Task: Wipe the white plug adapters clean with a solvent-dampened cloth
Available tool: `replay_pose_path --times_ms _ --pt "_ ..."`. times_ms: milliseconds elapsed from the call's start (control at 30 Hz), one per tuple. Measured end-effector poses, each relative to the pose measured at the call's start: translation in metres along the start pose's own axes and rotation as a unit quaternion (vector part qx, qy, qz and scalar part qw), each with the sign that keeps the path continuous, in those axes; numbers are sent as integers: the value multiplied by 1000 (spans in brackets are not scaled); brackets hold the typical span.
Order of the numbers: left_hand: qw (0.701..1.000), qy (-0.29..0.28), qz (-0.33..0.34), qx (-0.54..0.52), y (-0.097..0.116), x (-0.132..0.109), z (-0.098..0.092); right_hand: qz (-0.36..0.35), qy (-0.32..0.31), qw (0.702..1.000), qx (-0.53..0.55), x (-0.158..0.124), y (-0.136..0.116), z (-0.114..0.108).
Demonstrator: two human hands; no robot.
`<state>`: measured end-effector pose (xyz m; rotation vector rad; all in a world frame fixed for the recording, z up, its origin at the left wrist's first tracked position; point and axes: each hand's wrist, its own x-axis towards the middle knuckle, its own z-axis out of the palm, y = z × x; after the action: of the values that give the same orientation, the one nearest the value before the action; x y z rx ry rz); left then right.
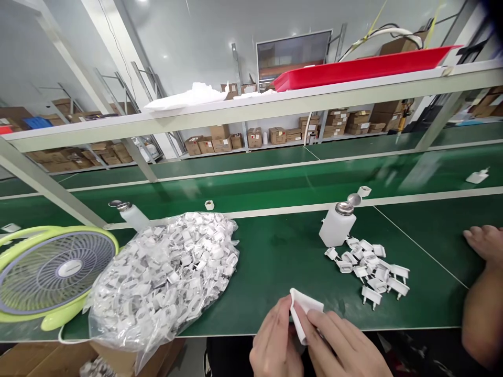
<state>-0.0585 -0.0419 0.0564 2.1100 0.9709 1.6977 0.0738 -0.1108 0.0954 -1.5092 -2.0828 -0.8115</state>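
My right hand (pixel 340 340) pinches a folded white cloth (pixel 310 303) just beyond the table's front edge. My left hand (pixel 275 335) is closed beside it, its fingertips meeting the cloth's left edge; whatever sits between those fingers is hidden. Beyond my right hand lies a loose pile of white plug parts (pixel 371 267), some with pins showing. A white pump bottle (pixel 337 225) with its metal lid flipped up stands behind the pile. To the left, a large clear plastic bag (pixel 168 277) bulges with many similar white parts.
A green fan (pixel 58 272) and a second bottle (pixel 133 214) are at the left. Another person's arm (pixel 483 293) rests at the right edge. Behind runs a green conveyor belt (pixel 267 183) carrying small white pieces. Overhead, a shelf holds a red tray (pixel 361 68).
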Motion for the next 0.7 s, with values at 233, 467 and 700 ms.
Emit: replay_pose_path --times_ms 233,467,700 --pt "998 -16 49 -23 10 1 -1 199 -70 934 289 27 12 -19" --pt "987 52 -52 -145 18 5 -1 544 -222 516 623 25 53 -35" --pt "984 44 -136 -102 18 8 -6 625 -107 310 708 30 18 -26"
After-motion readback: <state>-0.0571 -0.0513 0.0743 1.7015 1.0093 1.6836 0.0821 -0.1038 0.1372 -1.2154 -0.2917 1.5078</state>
